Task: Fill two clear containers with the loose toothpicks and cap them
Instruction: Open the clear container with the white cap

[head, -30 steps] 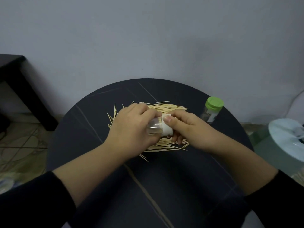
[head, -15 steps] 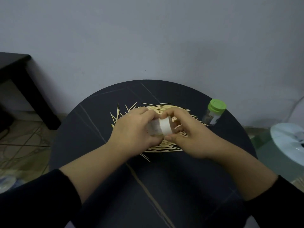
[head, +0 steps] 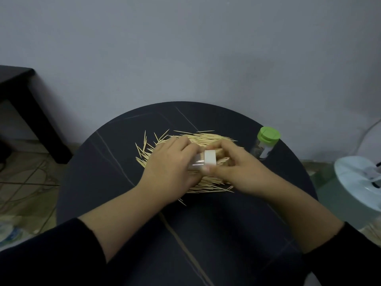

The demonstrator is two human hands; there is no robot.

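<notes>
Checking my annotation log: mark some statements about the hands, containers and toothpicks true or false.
1. The left hand grips the clear container, held sideways. True.
2. The right hand hangs open, touching nothing. False: its fingers pinch the white cap.
3. The green-capped container stands upright on the table, apart from both hands. True.
4. The table has been swept bare. False: a pile of toothpicks lies beneath the hands.

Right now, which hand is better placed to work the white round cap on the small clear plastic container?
Right. The right hand pinches the white round cap, while the left hand grips the small clear plastic container by its body, steadying it.
</notes>
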